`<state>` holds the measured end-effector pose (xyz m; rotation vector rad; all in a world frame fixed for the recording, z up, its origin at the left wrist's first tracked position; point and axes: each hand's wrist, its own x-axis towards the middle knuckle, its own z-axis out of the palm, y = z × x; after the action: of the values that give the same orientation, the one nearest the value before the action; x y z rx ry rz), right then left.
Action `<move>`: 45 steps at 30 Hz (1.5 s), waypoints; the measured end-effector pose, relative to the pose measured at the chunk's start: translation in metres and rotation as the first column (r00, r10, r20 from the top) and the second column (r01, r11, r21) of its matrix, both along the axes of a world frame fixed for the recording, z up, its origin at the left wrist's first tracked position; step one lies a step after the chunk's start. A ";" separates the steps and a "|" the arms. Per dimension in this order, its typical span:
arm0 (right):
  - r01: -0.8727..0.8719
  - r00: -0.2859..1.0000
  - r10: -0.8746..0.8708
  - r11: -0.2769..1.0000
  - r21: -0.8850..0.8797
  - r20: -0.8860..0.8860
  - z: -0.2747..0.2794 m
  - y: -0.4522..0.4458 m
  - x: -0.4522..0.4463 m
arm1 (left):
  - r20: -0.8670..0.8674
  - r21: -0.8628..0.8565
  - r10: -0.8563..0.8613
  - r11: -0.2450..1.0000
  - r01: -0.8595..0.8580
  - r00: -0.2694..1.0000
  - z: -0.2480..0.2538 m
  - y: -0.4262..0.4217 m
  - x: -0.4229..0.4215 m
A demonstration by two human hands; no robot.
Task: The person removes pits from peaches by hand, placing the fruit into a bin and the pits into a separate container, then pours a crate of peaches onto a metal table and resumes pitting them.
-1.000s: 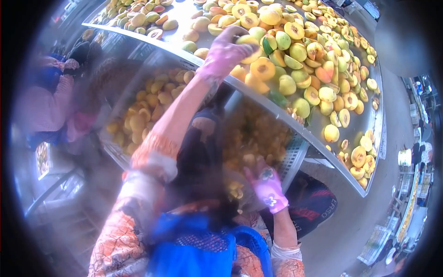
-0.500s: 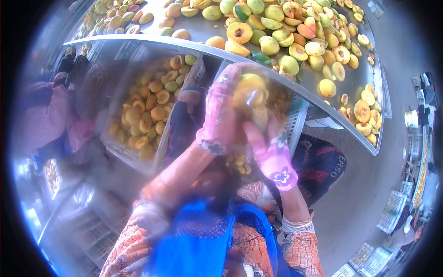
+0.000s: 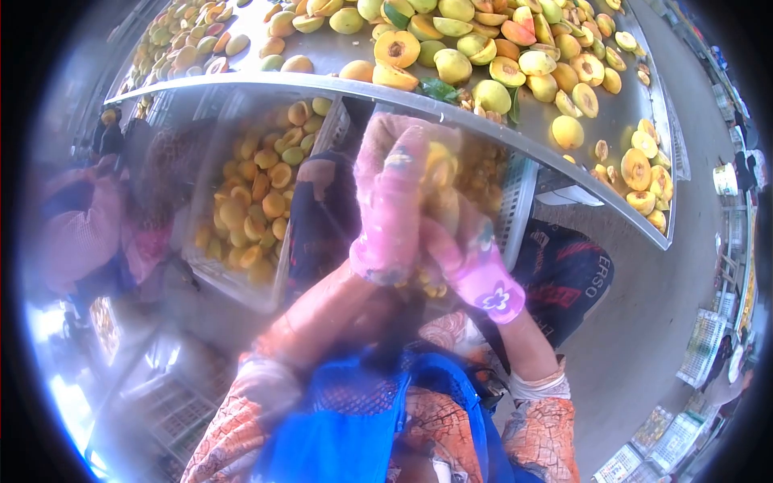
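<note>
My left hand (image 3: 388, 193), in a pink patterned glove, is closed around a yellow peach (image 3: 440, 167). The peach is blurred and partly covered by the fingers. My right hand (image 3: 475, 262), in a matching glove, presses against it from below and the right, fingers curled and smeared. Whether a small tool is between the hands I cannot tell. Both hands are in front of the metal table's edge, above a crate (image 3: 522, 201) of fruit pieces. Halved and whole peaches (image 3: 491, 97) lie on the table beyond.
A raised rim (image 3: 282, 79) borders the metal table (image 3: 354, 50). Left of my knees stands a crate (image 3: 274, 282) of peach halves (image 3: 258, 181). Another person (image 3: 84, 217) sits at the far left. Stacked crates (image 3: 702, 346) line the floor at right.
My left hand has turned and closed further over the peach, hiding more of it. My right hand has drawn in against it. The view has shifted slightly.
</note>
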<state>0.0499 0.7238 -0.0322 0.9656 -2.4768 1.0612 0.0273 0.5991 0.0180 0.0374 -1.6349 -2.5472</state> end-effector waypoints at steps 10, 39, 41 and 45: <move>-0.130 0.774 0.190 0.981 -0.143 0.604 0.022 0.015 -0.002 | -0.073 -0.466 -0.280 0.858 0.215 0.957 -0.002 -0.020 -0.016; 0.367 -0.043 0.662 0.707 -0.604 0.748 0.028 0.010 0.001 | -0.023 -0.511 -0.375 0.801 0.312 0.927 -0.010 -0.020 -0.037; 0.382 -0.008 0.666 0.691 -0.613 0.746 0.022 0.011 0.000 | -0.070 -0.566 -0.392 0.773 0.287 0.917 -0.006 -0.021 -0.037; 0.459 -0.247 0.843 0.537 -0.708 0.479 0.019 0.018 -0.001 | -0.320 -0.538 -0.303 0.838 0.091 0.898 -0.019 -0.013 -0.032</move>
<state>0.0485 0.7423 -0.0136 -0.0218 -1.2553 4.0599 -0.0043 0.5865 -0.0010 -0.6852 -2.1506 -1.9577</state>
